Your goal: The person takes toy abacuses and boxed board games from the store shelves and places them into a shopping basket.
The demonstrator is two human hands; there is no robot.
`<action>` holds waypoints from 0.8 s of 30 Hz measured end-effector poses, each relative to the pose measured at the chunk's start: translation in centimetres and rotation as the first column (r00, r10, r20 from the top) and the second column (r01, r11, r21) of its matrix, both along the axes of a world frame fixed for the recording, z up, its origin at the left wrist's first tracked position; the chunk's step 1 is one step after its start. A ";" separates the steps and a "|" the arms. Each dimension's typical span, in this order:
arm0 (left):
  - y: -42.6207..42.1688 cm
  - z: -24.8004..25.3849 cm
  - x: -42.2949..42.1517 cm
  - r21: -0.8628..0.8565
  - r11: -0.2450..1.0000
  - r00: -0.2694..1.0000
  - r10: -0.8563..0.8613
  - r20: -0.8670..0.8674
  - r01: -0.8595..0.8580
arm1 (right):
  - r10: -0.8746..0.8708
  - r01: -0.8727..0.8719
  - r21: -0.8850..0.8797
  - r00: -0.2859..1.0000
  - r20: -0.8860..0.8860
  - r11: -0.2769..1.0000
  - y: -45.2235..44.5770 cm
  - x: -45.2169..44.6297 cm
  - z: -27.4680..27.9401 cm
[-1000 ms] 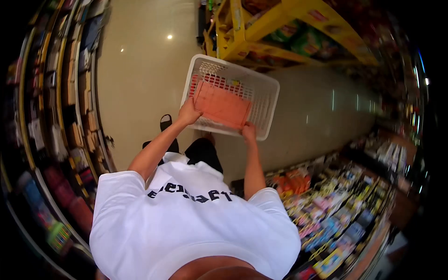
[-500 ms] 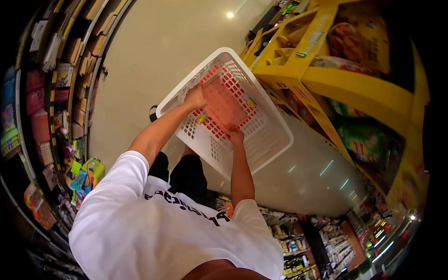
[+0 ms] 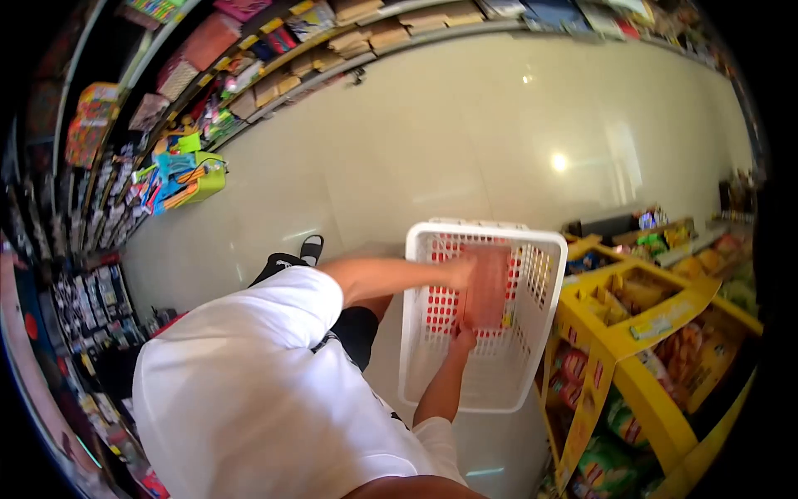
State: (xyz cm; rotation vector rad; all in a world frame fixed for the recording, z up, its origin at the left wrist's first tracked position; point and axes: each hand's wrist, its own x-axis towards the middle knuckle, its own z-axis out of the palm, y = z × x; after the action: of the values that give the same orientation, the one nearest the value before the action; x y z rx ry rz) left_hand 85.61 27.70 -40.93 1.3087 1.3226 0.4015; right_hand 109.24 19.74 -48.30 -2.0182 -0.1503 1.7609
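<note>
A white perforated plastic basket (image 3: 465, 406) stands before me, and a flat, pinkish-red rectangular item (image 3: 489, 287) lies or is held inside it. My right hand (image 3: 465, 338) is closed on the item's near edge. At its upper left edge is my left hand (image 3: 456, 271), smeared by motion, so its fingers cannot be made out. Red patches show through the basket's holes around the item. The item's exact kind is unclear.
Right of the basket stands a yellow display rack (image 3: 607, 333) with packaged goods, close to the rim. Shelves with paper goods (image 3: 366, 37) curve along the top and left. A bright green case (image 3: 208, 179) with colourful things stands at the left. My sandalled foot (image 3: 312, 248) shows on the tiled floor (image 3: 399, 141).
My view has turned, so the basket appears lower and further right. Both hands stay at the pinkish-red item, which now looks more upright in the view. My left hand has become blurred.
</note>
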 end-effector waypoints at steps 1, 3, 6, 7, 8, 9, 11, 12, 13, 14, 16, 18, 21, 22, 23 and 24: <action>-1.5 3.0 0.2 0.057 0.987 0.988 0.153 -0.023 -0.151 | -0.002 0.002 -0.015 1.000 -0.001 1.000 0.0 0.1 -0.1; -4.8 10.5 -0.6 0.194 0.922 0.942 0.329 0.068 -0.336 | -0.052 0.052 -0.009 0.999 0.005 0.999 0.5 0.0 0.6; -9.1 19.6 -5.2 0.250 0.891 0.921 0.336 0.195 -0.378 | -0.022 0.020 0.027 0.997 0.072 0.999 1.4 -1.2 3.8; -10.9 21.1 -6.7 0.274 0.860 0.902 0.394 0.177 -0.429 | -0.003 0.000 0.054 0.998 0.062 0.999 1.8 -2.0 5.1; -12.9 22.2 -8.1 0.300 0.826 0.879 0.448 0.163 -0.476 | 0.022 -0.030 0.035 0.979 0.203 0.999 2.1 -2.9 6.3; -14.9 22.3 -9.3 0.298 0.782 0.837 0.515 0.187 -0.548 | 0.044 -0.052 0.014 0.939 0.340 0.999 2.5 -3.9 7.6; -18.7 21.3 -12.9 0.280 0.716 0.768 0.610 0.194 -0.640 | -0.001 -0.065 0.151 0.917 0.399 0.986 2.7 -3.8 7.7; -20.6 21.0 -15.1 0.266 0.699 0.746 0.642 0.174 -0.664 | -0.062 -0.066 0.259 0.888 0.455 0.964 2.9 -4.2 7.8; -22.5 20.7 -17.2 0.247 0.674 0.713 0.688 0.134 -0.697 | -0.062 -0.077 0.282 0.889 0.453 0.956 3.2 -5.7 10.0; -24.3 20.3 -19.2 0.228 0.652 0.683 0.724 0.093 -0.723 | -0.120 -0.097 0.353 0.831 0.543 0.931 2.7 -8.4 15.2; -28.4 20.0 -23.7 0.207 0.627 0.648 0.760 0.053 -0.751 | -0.205 -0.113 0.440 0.763 0.612 0.891 1.5 -12.3 19.5; -32.0 20.2 -27.8 0.172 0.604 0.614 0.789 0.005 -0.778 | -0.450 -0.280 0.757 0.664 0.597 0.591 0.7 -14.8 22.4; -36.6 19.4 -34.0 0.094 0.588 0.584 0.809 -0.065 -0.803 | -0.295 -0.432 0.791 0.762 0.577 0.433 -0.8 -24.2 28.8; -38.3 19.2 -35.6 0.094 0.591 0.588 0.807 -0.057 -0.801 | -0.181 -0.497 0.790 0.793 0.582 0.358 -1.5 -27.2 30.1; -39.9 19.1 -37.1 0.053 0.561 0.558 0.828 -0.058 -0.826 | -0.004 -0.473 0.784 0.855 0.518 0.403 -2.2 -29.6 30.4; -41.3 18.9 -38.6 0.017 0.514 0.512 0.857 -0.062 -0.858 | 0.183 -0.459 0.773 0.887 0.423 0.439 -2.5 -32.7 30.6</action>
State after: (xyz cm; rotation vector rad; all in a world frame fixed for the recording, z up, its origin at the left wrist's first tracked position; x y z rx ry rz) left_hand 47.02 -13.56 -22.05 0.5264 1.9857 1.0427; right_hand 76.55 17.23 -17.70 -1.4509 -1.3363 1.1243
